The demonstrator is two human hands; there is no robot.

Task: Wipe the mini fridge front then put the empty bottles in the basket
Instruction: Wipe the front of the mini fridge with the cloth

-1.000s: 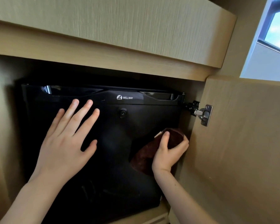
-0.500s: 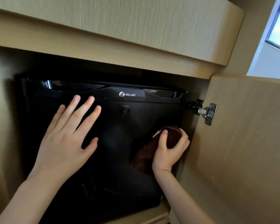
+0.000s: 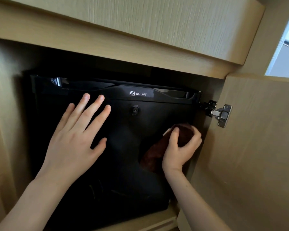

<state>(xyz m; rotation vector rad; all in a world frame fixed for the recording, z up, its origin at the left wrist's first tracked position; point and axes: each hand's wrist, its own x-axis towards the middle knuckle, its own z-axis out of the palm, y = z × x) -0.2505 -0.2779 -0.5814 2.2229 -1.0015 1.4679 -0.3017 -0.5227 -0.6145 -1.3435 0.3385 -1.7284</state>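
Right hand [image 3: 180, 150] grips a brown cloth [image 3: 154, 156] against the fridge [image 3: 140, 130] front, right of centre; left hand [image 3: 75, 140] lies flat, fingers spread. Wiping seems underway; bottles and basket unseen, likely untouched.

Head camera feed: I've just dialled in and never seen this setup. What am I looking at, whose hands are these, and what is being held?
There is no machine here. One wide-angle camera sits on a person's head and looks forward and down, so you see their own two bare hands from their viewpoint.

The black box is a mini fridge built into a wooden cabinet; the cabinet door stands open on the right, hung on a metal hinge.

The left hand lies flat and open on the fridge front, fingers spread, holding nothing. The right hand has its grip closed on a dark reddish-brown cloth, pressed against the front near its right edge.

No bottles or basket are in view.
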